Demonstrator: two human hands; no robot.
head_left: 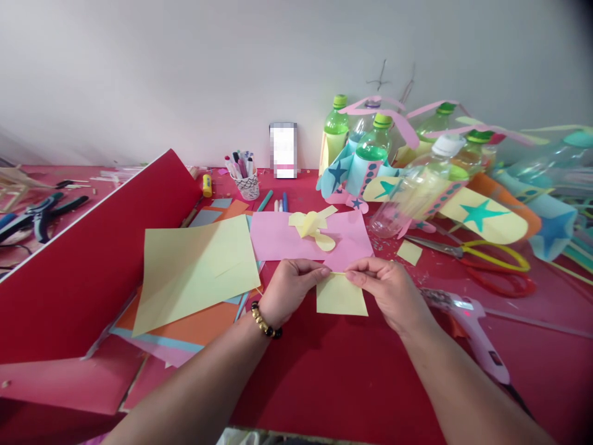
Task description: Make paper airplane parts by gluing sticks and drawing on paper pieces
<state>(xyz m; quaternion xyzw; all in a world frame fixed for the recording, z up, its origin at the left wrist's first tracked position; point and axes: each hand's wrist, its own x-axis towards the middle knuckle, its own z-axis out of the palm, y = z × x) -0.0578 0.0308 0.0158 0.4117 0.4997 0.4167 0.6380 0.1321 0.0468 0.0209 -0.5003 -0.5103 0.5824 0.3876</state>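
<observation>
Both hands pinch the far edge of a small yellow piece of paper (pixel 341 296) above the red tabletop. At its left corner, the thumb and fingers of my left hand (pixel 296 281) are closed on it; a beaded bracelet is on that wrist. My right hand (pixel 386 285) grips the other corner in the same way. Just beyond the fingers lies a pink sheet (pixel 273 238) with yellow paper cut-outs (pixel 314 227) on it. To the left, a large yellow sheet (pixel 199 266) rests on a stack of coloured paper.
At right are scissors (pixel 495 253), a pink glue gun (pixel 477 330) and a small yellow square (pixel 409 252). Decorated plastic bottles (pixel 373 151) crowd the back right. A cup of pens (pixel 246 184) and a phone (pixel 283 150) stand behind. A red board (pixel 106 259) leans at left, near pliers (pixel 39 216).
</observation>
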